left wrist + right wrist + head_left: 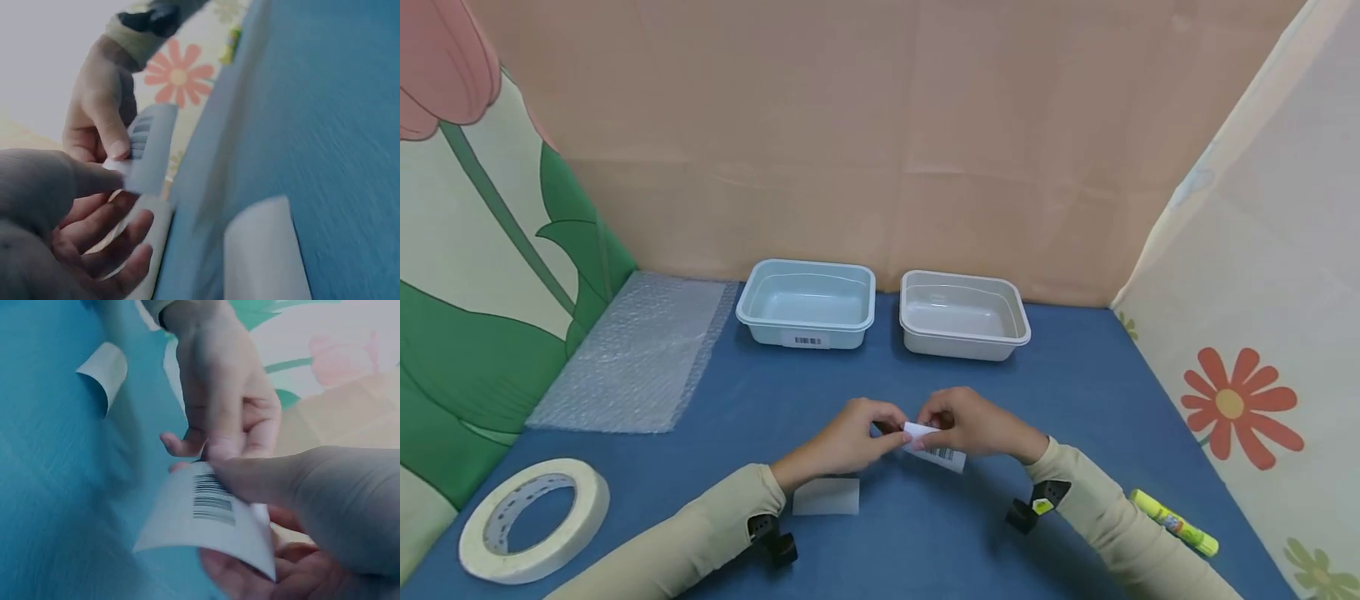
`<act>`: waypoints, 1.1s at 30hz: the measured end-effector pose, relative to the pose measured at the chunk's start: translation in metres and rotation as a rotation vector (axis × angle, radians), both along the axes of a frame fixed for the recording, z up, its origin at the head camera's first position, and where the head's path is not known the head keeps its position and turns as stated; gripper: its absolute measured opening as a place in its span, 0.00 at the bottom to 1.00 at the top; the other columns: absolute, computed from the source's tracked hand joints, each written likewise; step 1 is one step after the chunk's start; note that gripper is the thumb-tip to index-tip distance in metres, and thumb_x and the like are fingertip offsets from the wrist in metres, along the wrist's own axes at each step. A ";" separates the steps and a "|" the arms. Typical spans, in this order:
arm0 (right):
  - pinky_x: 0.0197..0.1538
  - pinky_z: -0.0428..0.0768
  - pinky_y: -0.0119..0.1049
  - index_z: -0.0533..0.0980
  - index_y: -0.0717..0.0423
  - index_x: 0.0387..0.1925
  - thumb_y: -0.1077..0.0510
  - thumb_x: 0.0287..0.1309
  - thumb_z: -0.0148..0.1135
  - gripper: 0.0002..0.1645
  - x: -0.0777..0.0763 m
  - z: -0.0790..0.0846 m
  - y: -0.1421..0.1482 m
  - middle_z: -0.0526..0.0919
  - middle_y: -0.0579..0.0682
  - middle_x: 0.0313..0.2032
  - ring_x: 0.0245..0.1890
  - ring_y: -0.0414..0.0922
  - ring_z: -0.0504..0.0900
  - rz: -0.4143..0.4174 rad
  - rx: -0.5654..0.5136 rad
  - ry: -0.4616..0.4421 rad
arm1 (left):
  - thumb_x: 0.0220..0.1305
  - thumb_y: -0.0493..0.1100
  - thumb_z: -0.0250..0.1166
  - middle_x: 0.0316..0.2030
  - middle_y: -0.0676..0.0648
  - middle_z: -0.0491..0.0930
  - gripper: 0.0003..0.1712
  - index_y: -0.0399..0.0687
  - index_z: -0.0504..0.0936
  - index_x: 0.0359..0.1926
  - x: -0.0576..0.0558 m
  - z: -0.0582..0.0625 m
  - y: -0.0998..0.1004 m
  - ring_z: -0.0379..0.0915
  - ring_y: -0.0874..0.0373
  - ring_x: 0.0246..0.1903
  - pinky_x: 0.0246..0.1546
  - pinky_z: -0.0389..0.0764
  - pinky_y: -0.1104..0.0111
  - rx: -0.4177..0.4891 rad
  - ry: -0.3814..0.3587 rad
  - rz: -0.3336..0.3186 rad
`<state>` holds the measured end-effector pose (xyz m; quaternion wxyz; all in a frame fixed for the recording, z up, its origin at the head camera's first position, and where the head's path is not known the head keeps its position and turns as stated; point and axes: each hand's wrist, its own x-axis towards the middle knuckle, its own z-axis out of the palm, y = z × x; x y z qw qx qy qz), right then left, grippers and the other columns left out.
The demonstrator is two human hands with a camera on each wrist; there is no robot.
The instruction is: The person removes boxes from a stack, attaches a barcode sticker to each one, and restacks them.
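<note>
At one end of the barcode label (953, 459), the left hand (856, 435) and right hand (976, 422) both pinch it above the blue tabletop (917, 542). Light pressure near the edge should keep it uncreased, clear of the pale slip (826, 497).

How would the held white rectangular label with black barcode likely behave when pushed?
The label seems floppy, since its free edge bows in the right-wrist view. It is probably light and easily creased, looking paper-thin.
</note>
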<state>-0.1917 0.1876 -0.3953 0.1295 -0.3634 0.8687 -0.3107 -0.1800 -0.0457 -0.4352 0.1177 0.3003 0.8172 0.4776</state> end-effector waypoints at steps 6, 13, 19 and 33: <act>0.44 0.83 0.32 0.86 0.48 0.46 0.55 0.56 0.77 0.15 0.011 0.001 -0.005 0.84 0.42 0.40 0.38 0.35 0.80 -0.074 -0.148 0.358 | 0.72 0.44 0.66 0.37 0.45 0.90 0.08 0.47 0.89 0.44 0.000 0.010 -0.003 0.79 0.62 0.33 0.31 0.77 0.71 0.184 -0.026 0.065; 0.43 0.80 0.32 0.88 0.48 0.48 0.57 0.56 0.77 0.16 0.013 -0.001 -0.006 0.82 0.44 0.41 0.40 0.38 0.79 -0.058 -0.218 0.682 | 0.72 0.45 0.66 0.38 0.43 0.89 0.09 0.47 0.90 0.44 0.003 0.018 -0.005 0.81 0.63 0.36 0.32 0.80 0.71 0.216 0.010 0.107; 0.44 0.78 0.34 0.89 0.46 0.44 0.57 0.55 0.78 0.13 0.013 -0.003 -0.006 0.82 0.43 0.39 0.39 0.38 0.78 -0.062 -0.235 0.701 | 0.72 0.45 0.66 0.41 0.40 0.90 0.10 0.47 0.91 0.45 0.005 0.019 -0.004 0.81 0.63 0.36 0.34 0.81 0.70 0.201 0.008 0.104; 0.41 0.76 0.37 0.91 0.47 0.40 0.57 0.49 0.81 0.13 0.013 -0.007 -0.003 0.86 0.44 0.37 0.39 0.39 0.82 -0.026 -0.188 0.861 | 0.71 0.43 0.67 0.42 0.43 0.90 0.11 0.45 0.91 0.47 0.004 0.017 -0.003 0.82 0.62 0.37 0.42 0.82 0.68 0.175 -0.018 0.082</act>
